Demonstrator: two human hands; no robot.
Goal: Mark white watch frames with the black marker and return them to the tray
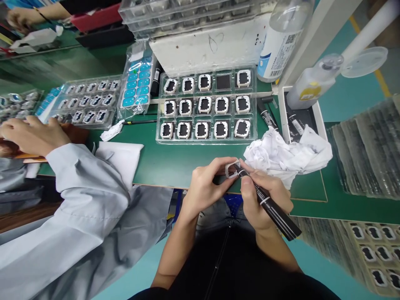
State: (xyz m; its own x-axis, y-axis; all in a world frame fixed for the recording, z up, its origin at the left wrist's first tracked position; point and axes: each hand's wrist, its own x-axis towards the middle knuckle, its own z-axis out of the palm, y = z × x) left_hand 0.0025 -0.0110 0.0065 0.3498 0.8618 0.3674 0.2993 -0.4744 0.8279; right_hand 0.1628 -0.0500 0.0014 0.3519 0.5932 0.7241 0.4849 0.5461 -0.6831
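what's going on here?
A person's left hand holds a small pale frame near the bench edge. The right hand holds a black marker pen, its tip at the frame's opening; whether it touches is unclear. Ahead, a clear tray holds fourteen similar frames. Crumpled white cloth lies to the right; a co-worker sits at left.

Saw grey bottle in white box | noted clear labelled bottle nearby | spotted blue pieces in plastic packet
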